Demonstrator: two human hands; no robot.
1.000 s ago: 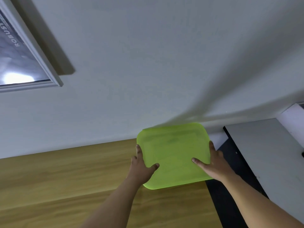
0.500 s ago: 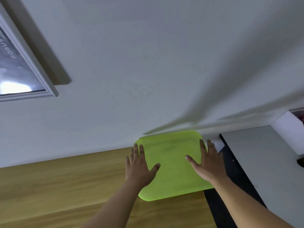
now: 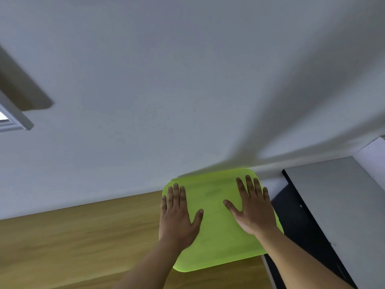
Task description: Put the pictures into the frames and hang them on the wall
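A lime-green square tray [image 3: 216, 222] with rounded corners lies on the wooden table [image 3: 83, 236], its far edge against the white wall [image 3: 187, 90]. My left hand [image 3: 177, 217] rests flat on the tray's left side, fingers spread. My right hand [image 3: 253, 207] lies flat on its right side, fingers spread too. Neither hand grips anything. A white picture frame [image 3: 14, 119] hangs on the wall at the far left; only its lower right corner shows. No loose pictures are in view.
The table's right end sits just below the tray. Beyond it is a dark gap [image 3: 300, 222], then a grey flat surface [image 3: 341, 205] along the wall. A white box-like edge [image 3: 373, 155] stands at the far right.
Both hands went from holding the tray's sides to lying flat on top with fingers spread. The view shifted, so the hung frame slid further left out of view.
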